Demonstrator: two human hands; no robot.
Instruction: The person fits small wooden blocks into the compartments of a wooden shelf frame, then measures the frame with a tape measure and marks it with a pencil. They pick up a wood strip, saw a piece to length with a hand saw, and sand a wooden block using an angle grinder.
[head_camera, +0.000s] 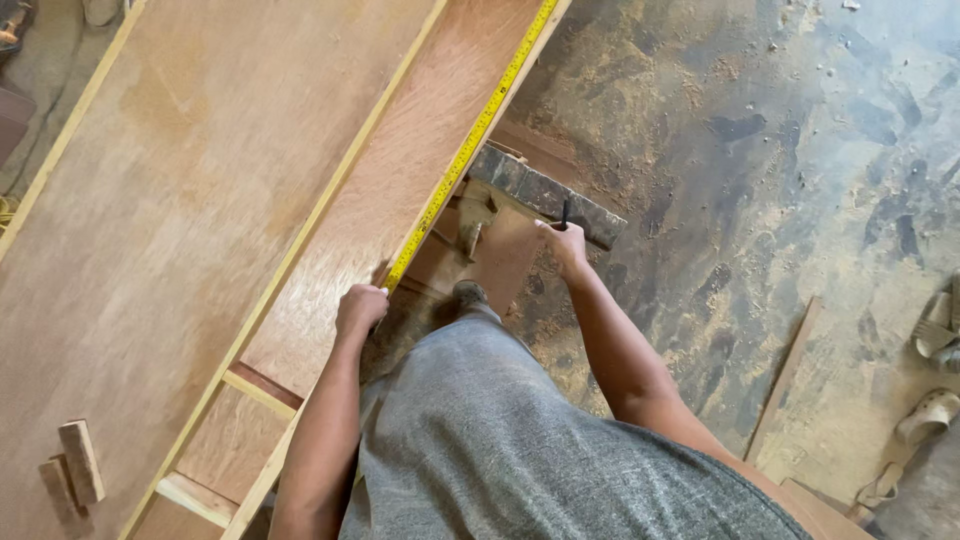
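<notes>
Left hand (360, 310) clamped on the near end of a yellow tape measure (470, 145) stretched away along the plywood panel (370, 200) edge, right hand (565, 245) pinching a dark pencil (565, 212) just beside, best marked with tape kept taut and flush.
</notes>
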